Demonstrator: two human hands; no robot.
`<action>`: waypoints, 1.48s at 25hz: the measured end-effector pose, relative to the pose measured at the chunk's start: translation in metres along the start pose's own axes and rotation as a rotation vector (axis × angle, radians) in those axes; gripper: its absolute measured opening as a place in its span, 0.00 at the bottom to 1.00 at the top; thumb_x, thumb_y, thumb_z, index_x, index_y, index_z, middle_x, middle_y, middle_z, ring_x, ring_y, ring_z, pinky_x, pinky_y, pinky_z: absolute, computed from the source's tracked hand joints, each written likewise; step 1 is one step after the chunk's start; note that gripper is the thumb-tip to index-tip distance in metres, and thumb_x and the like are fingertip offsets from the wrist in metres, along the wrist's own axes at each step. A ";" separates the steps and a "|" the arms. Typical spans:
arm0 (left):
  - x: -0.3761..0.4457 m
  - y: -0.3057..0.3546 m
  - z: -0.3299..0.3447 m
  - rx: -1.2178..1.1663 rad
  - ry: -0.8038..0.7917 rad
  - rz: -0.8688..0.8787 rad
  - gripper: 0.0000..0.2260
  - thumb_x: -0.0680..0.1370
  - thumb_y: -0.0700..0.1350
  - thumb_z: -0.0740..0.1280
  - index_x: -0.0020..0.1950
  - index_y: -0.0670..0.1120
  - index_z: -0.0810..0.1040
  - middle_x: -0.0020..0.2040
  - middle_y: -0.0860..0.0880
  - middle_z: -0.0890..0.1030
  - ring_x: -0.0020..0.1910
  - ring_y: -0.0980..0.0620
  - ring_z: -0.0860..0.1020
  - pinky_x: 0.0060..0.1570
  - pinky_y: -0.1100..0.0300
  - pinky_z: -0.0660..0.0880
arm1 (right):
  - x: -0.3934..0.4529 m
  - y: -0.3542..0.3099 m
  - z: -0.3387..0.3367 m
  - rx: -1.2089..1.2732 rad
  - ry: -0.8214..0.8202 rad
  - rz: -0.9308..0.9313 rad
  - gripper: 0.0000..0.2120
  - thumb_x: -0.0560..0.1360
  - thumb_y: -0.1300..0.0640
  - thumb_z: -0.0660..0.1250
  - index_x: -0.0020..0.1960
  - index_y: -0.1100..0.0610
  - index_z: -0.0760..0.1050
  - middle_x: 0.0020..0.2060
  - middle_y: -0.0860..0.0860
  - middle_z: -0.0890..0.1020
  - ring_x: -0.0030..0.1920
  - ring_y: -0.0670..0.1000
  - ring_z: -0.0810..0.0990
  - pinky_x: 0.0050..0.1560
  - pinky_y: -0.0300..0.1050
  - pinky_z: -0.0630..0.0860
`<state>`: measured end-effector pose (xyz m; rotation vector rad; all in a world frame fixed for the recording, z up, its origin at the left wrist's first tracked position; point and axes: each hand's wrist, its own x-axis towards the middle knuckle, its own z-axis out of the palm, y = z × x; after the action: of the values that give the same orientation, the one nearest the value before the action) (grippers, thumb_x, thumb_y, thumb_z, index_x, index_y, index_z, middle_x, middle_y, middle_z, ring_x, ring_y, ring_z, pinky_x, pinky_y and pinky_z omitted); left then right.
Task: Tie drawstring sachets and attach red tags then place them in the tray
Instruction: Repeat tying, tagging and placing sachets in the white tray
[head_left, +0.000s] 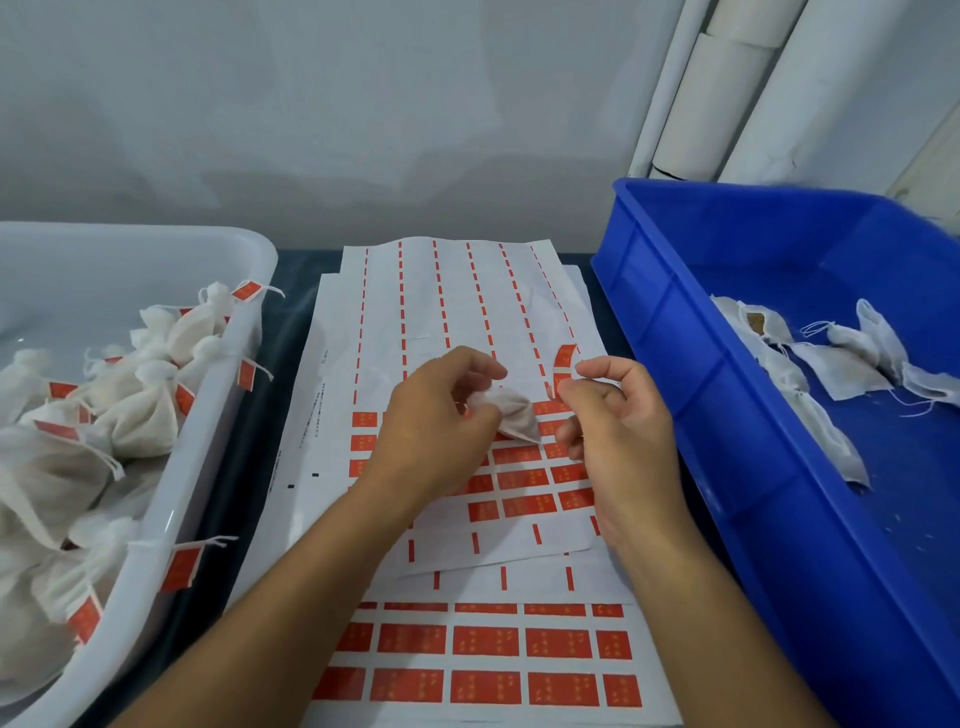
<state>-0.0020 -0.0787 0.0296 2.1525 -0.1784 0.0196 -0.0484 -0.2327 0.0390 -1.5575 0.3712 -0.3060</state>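
Dark bench (249, 415) carried label sheets (483, 644) between a white tray (208, 415) and blue bin (727, 467). Above them, the left hand (441, 421) gripped a sachet (511, 415); the right hand (618, 415), just beside, pinched a red tag (565, 358).

Blue crate (675, 322), right. White tub (208, 415), translucent, left. Sachets (140, 410) in tub: off-white gauze, red tags (179, 569) with pale gold print. Sachets in crate: white, one showing brown fill. Sheets (467, 312) centre: white, rows of red labels (485, 640), gold marks; upper part stripped to red dashes. Tabletop dark. Wall pale grey.
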 end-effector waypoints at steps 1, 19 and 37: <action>0.001 0.000 -0.001 0.045 -0.025 -0.033 0.14 0.79 0.46 0.70 0.59 0.64 0.73 0.54 0.62 0.77 0.44 0.61 0.78 0.33 0.75 0.72 | 0.000 0.000 0.000 -0.005 0.002 -0.002 0.05 0.80 0.53 0.70 0.54 0.45 0.76 0.42 0.49 0.86 0.32 0.46 0.83 0.34 0.36 0.79; -0.005 0.011 -0.007 -0.086 0.011 0.003 0.08 0.80 0.47 0.68 0.55 0.59 0.83 0.51 0.64 0.81 0.47 0.63 0.80 0.38 0.78 0.74 | 0.002 0.003 0.001 -0.046 -0.017 -0.008 0.05 0.80 0.51 0.70 0.53 0.43 0.76 0.42 0.43 0.86 0.37 0.45 0.86 0.33 0.33 0.79; -0.065 -0.007 -0.042 -0.497 -0.147 -0.060 0.13 0.76 0.44 0.74 0.57 0.59 0.83 0.53 0.61 0.85 0.50 0.57 0.85 0.40 0.72 0.78 | -0.028 -0.006 0.010 -0.174 -0.354 -0.334 0.05 0.78 0.52 0.70 0.53 0.43 0.77 0.42 0.45 0.85 0.43 0.49 0.86 0.40 0.42 0.85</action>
<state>-0.0632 -0.0320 0.0422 1.6617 -0.1817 -0.1985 -0.0695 -0.2116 0.0460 -1.8070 -0.1451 -0.2524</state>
